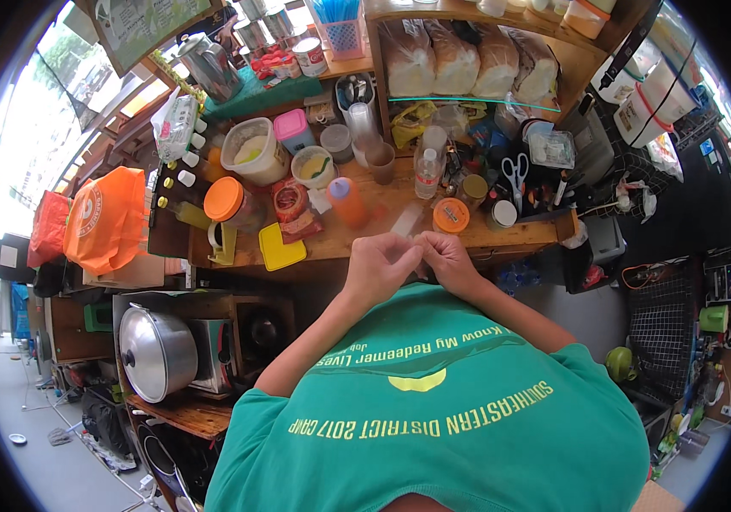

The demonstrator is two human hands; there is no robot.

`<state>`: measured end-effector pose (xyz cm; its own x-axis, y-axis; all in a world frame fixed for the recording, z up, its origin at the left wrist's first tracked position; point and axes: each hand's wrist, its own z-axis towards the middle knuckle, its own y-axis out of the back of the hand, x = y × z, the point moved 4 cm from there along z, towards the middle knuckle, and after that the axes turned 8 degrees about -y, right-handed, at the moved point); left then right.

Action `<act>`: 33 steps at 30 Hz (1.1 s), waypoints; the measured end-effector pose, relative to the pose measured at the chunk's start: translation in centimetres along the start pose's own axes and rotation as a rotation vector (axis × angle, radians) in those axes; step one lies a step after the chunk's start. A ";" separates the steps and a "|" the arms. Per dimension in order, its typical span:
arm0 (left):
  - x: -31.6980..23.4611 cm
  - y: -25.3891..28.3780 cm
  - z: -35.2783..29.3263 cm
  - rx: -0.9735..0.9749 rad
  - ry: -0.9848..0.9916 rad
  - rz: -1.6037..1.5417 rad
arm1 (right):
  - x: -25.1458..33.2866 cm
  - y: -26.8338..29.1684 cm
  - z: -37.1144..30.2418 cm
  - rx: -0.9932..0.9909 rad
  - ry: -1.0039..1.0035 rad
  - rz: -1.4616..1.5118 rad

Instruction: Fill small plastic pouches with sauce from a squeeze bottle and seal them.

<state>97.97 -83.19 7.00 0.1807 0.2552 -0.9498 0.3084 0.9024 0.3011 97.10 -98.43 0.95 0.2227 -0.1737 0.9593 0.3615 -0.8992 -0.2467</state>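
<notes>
Both hands meet at the front edge of the wooden table, close to my green shirt. My left hand (381, 266) is closed, with thumb and fingers pinched together. Against it, my right hand (448, 261) is pinched too. Whatever lies between the fingertips is too small and hidden to name. Just beyond them is a pale, translucent strip (406, 219); I cannot tell whether the fingers touch it. An orange-lidded jar (451, 216) stands past my right hand. Beyond my left hand are an orange squeeze bottle (346, 203), a red packet (294, 211) and a flat yellow lid (282, 247).
Farther back stand a clear bottle (427, 175), a brown cup (380, 164) and open tubs (254, 152). Scissors (515, 175) stick up at the right. Bagged bread loaves (455, 64) fill a shelf. A large metal pot (158, 352) sits low at left, below an orange bag (105, 220).
</notes>
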 end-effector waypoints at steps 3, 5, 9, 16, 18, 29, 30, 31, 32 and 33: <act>-0.6 -0.1 0.0 0.002 0.033 -0.085 | 0.2 0.0 -0.1 -0.024 -0.014 0.008; -0.5 -0.1 0.0 0.003 0.032 -0.081 | 0.2 0.0 -0.1 -0.024 -0.014 0.007; -0.1 -0.1 0.1 -0.006 0.010 -0.086 | 0.2 0.0 0.1 -0.020 0.001 0.017; -0.3 0.7 0.5 -0.021 -0.023 0.122 | 1.2 0.2 0.6 -0.073 -0.071 -0.072; -1.0 0.8 0.6 0.043 -0.197 0.352 | 4.6 0.1 0.3 -0.413 0.441 -0.414; -4.6 2.0 0.2 -0.202 -0.399 0.387 | 7.1 0.2 -0.7 -0.268 0.161 -0.251; -5.1 2.2 0.1 -0.255 -0.446 0.366 | 7.1 0.1 -0.8 -0.271 0.053 -0.087; -5.3 2.2 0.1 -0.254 -0.447 0.366 | 7.3 0.1 -1.0 -0.272 0.054 -0.086; -5.7 2.4 0.0 -0.280 -0.481 0.396 | 7.4 -0.1 -1.1 -0.218 0.066 -0.042; -6.1 2.5 -0.1 -0.306 -0.515 0.425 | 7.6 -0.3 -1.3 -0.163 0.077 0.003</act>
<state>97.51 -82.45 13.49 0.6658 0.4774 -0.5734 -0.1476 0.8376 0.5260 97.53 -99.96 8.49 0.1511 -0.2009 0.9679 0.2078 -0.9508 -0.2298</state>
